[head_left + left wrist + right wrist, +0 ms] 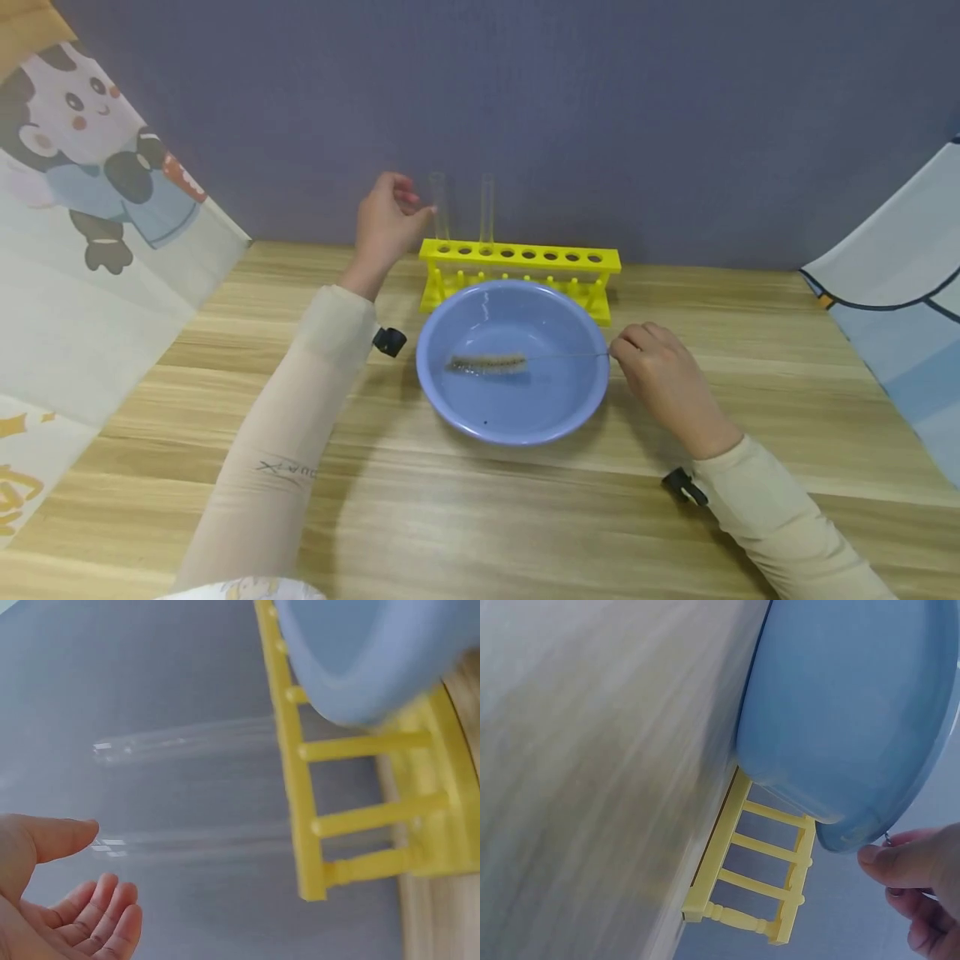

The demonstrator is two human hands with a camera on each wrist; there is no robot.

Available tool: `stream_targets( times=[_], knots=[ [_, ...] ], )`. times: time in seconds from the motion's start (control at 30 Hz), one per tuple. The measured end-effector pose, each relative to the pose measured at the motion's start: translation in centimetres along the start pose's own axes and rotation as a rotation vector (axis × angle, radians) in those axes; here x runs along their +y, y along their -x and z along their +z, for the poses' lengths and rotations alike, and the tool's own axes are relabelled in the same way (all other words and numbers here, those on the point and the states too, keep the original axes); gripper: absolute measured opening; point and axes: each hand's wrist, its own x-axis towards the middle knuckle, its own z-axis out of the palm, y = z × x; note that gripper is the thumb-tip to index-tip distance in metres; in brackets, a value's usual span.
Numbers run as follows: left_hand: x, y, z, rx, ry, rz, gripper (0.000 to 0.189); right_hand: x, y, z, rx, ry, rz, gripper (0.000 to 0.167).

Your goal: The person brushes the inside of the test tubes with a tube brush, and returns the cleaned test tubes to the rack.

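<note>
My left hand (386, 221) is beside the leftmost glass test tube (439, 204), thumb and fingers parted with nothing between them. In the left wrist view the thumb (64, 836) overlaps that tube's mouth. A second test tube (487, 208) stands upright in the yellow test tube rack (551, 254). My right hand (663, 379) pinches the thin wire handle of a test tube brush (487, 363) at the right rim of the blue basin (517, 429). The brush's wet bristles lie over the basin, in which water glints. In the right wrist view, thumb and fingers (904, 866) meet on the wire by the rim.
Directly behind the basin stands the rack, its lower front partly hidden by it. A grey-blue partition (525, 108) rises behind the wooden table (480, 517). Printed cloths (97, 158) hang at both sides. Each wrist wears a small black camera mount (389, 341).
</note>
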Motion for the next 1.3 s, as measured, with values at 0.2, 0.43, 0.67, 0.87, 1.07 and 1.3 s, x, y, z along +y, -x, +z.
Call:
stream_targets(
  times=[0.2, 0.43, 0.67, 0.87, 1.07, 1.3],
  knots=[
    [1.6, 0.6, 0.4, -0.028, -0.003, 0.084, 0.041, 0.3, -0.3, 0.2, 0.007, 0.012, -0.005, 0.02],
    [3.4, 0.3, 1.5, -0.227, -0.062, 0.107, 0.05, 0.1, -0.5, 0.3, 0.016, 0.019, -0.001, 0.02],
    [3.7, -0.4, 3.4, -0.333, -0.066, 0.017, 0.06, -0.5, -0.3, 0.0, 0.001, 0.024, 0.004, 0.022],
    [3.2, -0.7, 4.6, -0.392, -0.024, -0.035, 0.06, -0.6, -0.1, -0.1, -0.001, 0.028, 0.007, 0.021],
    [2.1, -1.3, 5.6, -0.402, -0.044, 0.006, 0.048, -0.8, 0.0, -0.3, -0.007, 0.027, 0.029, 0.023],
    [1.7, -1.2, 6.2, -0.412, -0.033, 0.031, 0.028, -0.9, 0.4, -0.5, -0.01, 0.023, 0.032, 0.023]
  ],
)
